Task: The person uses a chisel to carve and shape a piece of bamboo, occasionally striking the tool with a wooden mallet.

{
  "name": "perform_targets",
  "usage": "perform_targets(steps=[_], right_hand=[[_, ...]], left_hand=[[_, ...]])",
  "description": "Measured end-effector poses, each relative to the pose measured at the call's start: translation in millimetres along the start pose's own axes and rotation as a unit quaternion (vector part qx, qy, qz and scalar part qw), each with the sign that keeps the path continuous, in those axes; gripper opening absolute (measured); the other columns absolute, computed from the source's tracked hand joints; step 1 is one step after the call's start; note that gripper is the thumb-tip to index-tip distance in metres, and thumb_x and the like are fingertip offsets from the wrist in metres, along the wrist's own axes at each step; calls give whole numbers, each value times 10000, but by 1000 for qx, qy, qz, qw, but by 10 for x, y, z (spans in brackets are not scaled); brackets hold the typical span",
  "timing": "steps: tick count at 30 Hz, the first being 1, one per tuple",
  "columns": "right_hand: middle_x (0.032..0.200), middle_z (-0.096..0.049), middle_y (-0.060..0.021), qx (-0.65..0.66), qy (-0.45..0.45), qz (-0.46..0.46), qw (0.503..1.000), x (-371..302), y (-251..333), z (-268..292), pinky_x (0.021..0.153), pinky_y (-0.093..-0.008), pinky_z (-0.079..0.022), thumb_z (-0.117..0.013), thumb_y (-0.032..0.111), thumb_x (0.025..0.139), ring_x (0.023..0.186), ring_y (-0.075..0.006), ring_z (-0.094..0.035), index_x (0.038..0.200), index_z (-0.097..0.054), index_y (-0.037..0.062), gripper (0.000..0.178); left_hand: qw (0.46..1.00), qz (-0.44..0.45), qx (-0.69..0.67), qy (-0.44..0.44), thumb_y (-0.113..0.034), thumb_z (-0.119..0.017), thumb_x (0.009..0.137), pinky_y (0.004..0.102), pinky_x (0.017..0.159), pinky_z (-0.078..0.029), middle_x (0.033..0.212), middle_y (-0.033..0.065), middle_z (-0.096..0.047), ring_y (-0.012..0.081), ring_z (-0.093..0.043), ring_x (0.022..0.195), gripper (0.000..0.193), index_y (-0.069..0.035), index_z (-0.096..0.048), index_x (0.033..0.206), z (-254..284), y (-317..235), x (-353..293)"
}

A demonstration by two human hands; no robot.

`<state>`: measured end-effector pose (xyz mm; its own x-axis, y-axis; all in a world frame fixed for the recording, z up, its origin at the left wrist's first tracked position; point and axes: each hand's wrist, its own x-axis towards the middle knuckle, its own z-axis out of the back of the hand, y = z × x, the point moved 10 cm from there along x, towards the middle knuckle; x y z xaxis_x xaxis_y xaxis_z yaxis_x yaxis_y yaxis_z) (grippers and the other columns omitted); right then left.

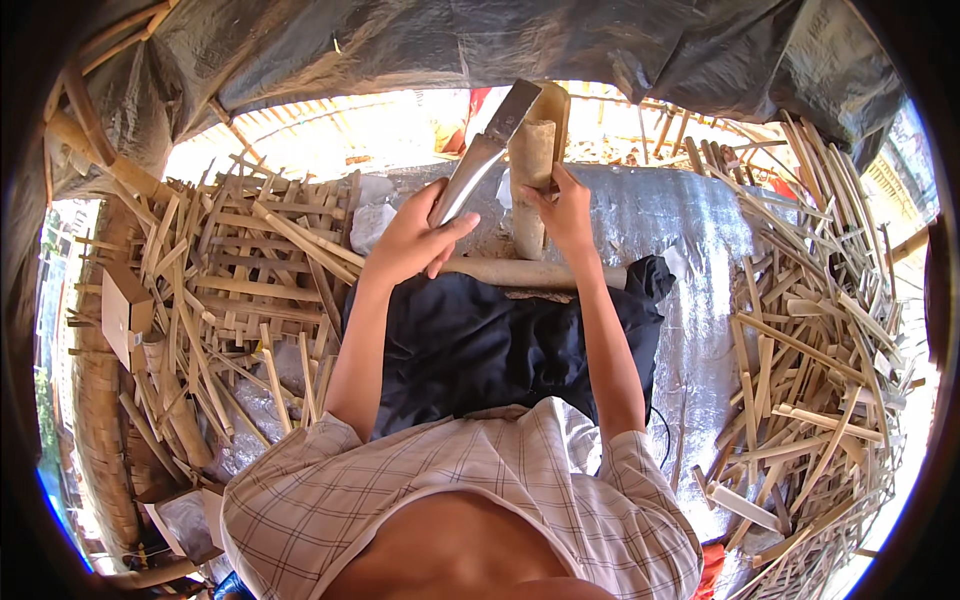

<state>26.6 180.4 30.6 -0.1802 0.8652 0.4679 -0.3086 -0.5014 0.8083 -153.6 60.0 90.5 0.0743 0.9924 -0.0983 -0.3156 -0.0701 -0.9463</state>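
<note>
Head view, centre top of frame. Left hand (412, 243) closed round the handle of a broad knife (487, 150), blade slanting up and right. Right hand (566, 212) wrapped on an upright bamboo section (530, 185), long axis vertical, just right of the blade and touching the hand. Its foot stands by a bamboo pole (530, 273) lying crosswise over the dark cloth (500, 345). Bamboo strips (250, 270) piled on both sides.
</note>
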Motion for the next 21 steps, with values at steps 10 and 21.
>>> perform_targets(steps=[10, 21], right_hand=[[874, -647, -246, -4, -18, 12, 1000, -37, 45, -42, 678, -439, -509, -834, 127, 806, 761, -420, -645, 918, -564, -61, 347], [837, -628, -236, -1, -28, 2, 1000, -47, 61, -22, 656, -431, -499, -827, 124, 814, 728, -405, -636, 901, -553, -61, 342]], left_hand=[[854, 32, -482, 196, -246, -521, 1056, 181, 270, -292, 657, -1, -409, 28, -388, 426, 289, 24, -485, 959, -276, 81, 28], [727, 54, -629, 271, -251, -408, 1098, 186, 266, -354, 672, 17, -406, 36, -381, 398, 300, 12, -405, 953, -398, 1, 17]])
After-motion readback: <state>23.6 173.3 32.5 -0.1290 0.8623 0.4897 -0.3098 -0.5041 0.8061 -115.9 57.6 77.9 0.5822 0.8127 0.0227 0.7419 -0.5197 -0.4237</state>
